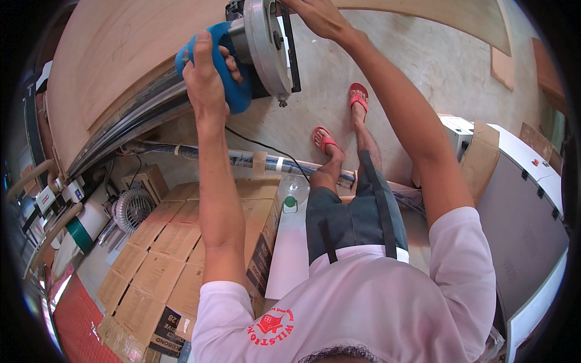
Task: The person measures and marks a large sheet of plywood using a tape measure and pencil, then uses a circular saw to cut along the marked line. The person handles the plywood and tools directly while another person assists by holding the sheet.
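My left hand (209,72) is wrapped round the blue handle (237,91) of a circular saw (266,48). The saw has a round silver guard and a dark base plate, and its upper end runs out of view. It stands at the near right edge of a large wooden panel (121,54). Close to the saw's far right side is my right hand (319,17), with its fingers mostly cut off by the top edge of the picture. Whether those fingers grip anything is hidden.
Stacked cardboard boxes (163,248) stand below my left arm, beside a fan (132,209). A black cable (266,145) hangs from the saw past a wrapped pipe (242,158). A clear bottle (293,190) is by my leg. A grey cabinet (526,224) stands right, a curved board (448,18) far right.
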Tool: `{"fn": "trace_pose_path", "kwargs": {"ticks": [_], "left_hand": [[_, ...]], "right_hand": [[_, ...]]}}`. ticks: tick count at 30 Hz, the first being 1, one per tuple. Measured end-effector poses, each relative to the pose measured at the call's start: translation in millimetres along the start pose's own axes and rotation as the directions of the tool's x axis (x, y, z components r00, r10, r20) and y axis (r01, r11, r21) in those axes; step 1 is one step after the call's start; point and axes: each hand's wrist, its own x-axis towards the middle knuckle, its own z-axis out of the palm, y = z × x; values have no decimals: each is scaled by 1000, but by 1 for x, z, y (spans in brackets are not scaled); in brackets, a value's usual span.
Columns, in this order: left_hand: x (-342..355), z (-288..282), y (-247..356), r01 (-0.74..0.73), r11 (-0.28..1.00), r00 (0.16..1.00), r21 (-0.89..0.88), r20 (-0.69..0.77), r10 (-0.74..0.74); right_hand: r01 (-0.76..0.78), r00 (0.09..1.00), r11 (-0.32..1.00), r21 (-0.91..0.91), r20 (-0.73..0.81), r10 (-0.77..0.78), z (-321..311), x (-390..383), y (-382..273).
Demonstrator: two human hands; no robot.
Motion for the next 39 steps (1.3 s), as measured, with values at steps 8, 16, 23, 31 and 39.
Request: {"fn": "trace_pose_path", "kwargs": {"ticks": [8, 16, 23, 31, 39], "left_hand": [[1, 0, -2, -5, 1000, 1000, -3, 4, 5], [4, -2, -6, 4, 1000, 1000, -13, 2, -4], [3, 0, -6, -39, 999, 999, 18, 0, 39], [4, 0, -9, -50, 998, 999, 34, -16, 50], [3, 2, -7, -31, 1000, 999, -2, -31, 31]], "right_hand": [[-21, 999, 999, -27, 28, 22, -2, -1, -2], [405, 908, 795, -451, 94, -409, 6, 0, 27], [293, 956, 865, -407, 133, -261, 1, 1, 19], [127, 987, 959, -255, 125, -97, -4, 2, 4], [458, 885, 742, -490, 175, -431, -2, 4, 15]]}}
